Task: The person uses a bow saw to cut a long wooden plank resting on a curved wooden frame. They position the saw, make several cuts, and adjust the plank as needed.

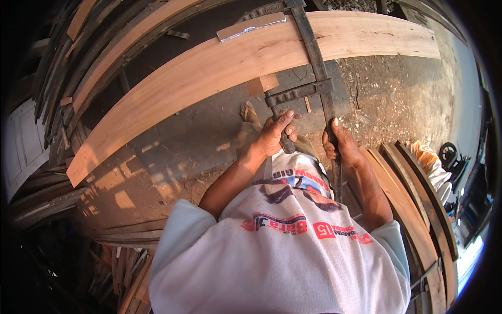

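Note:
A long dark metal bar clamp (314, 52) lies across a long pale wooden plank (198, 73). My left hand (273, 135) is closed round the handle of the clamp's screw. My right hand (345, 145) grips the clamp's bar lower down, thumb along it. Between the screw's tip and the plank's near edge sits a small wood block (261, 83); whether the screw presses on it I cannot tell. A short wood strip (252, 28) with a whitish edge lies along the plank's far edge, near the clamp's far end.
Stacked boards (112, 52) stand at the left, with more timber (413, 209) close by my right arm. My sandalled foot (250, 112) is on the concrete floor (178, 131). Wood chips (381, 89) litter the ground at the right. An orange and white bundle (426, 162) lies beyond the timber.

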Action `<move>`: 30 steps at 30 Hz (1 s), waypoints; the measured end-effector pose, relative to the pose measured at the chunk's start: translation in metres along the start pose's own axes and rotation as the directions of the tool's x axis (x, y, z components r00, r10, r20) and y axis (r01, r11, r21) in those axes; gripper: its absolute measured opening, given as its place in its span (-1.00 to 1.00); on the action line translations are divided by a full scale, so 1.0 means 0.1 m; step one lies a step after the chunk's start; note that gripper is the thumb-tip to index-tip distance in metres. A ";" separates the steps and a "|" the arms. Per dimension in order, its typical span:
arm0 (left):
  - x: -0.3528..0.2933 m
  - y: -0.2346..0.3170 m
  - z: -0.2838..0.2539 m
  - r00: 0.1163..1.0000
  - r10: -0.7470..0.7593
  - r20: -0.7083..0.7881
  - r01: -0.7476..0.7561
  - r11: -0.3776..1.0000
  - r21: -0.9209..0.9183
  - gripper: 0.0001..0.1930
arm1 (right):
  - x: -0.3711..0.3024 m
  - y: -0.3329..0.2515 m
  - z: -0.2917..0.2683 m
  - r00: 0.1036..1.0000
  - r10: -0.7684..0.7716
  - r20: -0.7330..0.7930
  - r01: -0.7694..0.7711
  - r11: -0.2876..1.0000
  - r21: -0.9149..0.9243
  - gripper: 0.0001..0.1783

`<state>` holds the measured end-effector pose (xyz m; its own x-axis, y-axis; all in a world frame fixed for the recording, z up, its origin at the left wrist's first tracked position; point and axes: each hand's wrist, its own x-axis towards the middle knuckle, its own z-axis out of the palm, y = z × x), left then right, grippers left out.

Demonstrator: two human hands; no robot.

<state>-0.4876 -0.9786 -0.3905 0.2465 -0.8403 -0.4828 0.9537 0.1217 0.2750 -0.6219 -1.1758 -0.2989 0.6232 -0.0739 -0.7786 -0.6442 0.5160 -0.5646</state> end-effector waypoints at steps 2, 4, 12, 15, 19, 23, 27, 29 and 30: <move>-0.02 -0.01 0.05 0.977 0.010 -0.212 0.018 0.991 0.130 -0.55 | 0.02 0.02 -0.03 1.000 0.002 0.006 -0.002 1.000 0.004 -0.25; 0.00 -0.03 0.17 0.927 0.098 -0.361 0.007 0.961 0.278 -0.54 | 0.03 0.04 -0.03 1.000 0.004 -0.001 -0.004 1.000 0.003 -0.24; -0.03 0.36 0.23 0.560 0.722 -0.406 -0.134 0.562 0.816 -0.10 | 0.02 0.03 -0.01 1.000 -0.008 -0.002 0.008 1.000 -0.018 -0.24; -0.03 0.71 0.45 0.698 0.639 -0.322 -0.116 0.545 0.830 -0.12 | 0.00 0.02 0.01 0.999 0.035 -0.031 -0.034 0.999 0.034 -0.23; 0.02 0.70 0.30 0.746 0.534 -0.397 -0.012 0.607 0.794 -0.35 | 0.03 0.04 -0.05 0.999 0.004 0.034 -0.004 1.000 -0.003 -0.25; 0.06 0.63 0.31 0.756 0.584 -0.296 -0.349 0.741 0.573 -0.44 | 0.03 0.05 -0.07 0.999 0.000 0.042 0.000 1.000 0.003 -0.23; 0.09 0.60 0.29 0.785 0.570 -0.242 -0.503 0.815 0.288 -0.50 | 0.03 0.03 -0.05 0.999 0.026 0.030 -0.027 0.999 0.042 -0.23; 0.12 0.59 0.24 0.789 0.580 -0.202 -0.530 0.809 0.253 -0.49 | 0.03 0.02 -0.04 0.999 0.027 0.040 -0.030 0.998 0.054 -0.23; 0.12 0.59 0.20 0.795 0.582 -0.174 -0.528 0.804 0.274 -0.47 | 0.03 0.02 -0.04 0.999 0.028 0.046 -0.031 0.998 0.060 -0.23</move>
<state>-0.4315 -0.9916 -0.3635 0.7806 -0.5048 -0.3685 0.5890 0.3972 0.7038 -0.6230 -1.1784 -0.3031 0.6243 -0.0201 -0.7809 -0.6357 0.5679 -0.5229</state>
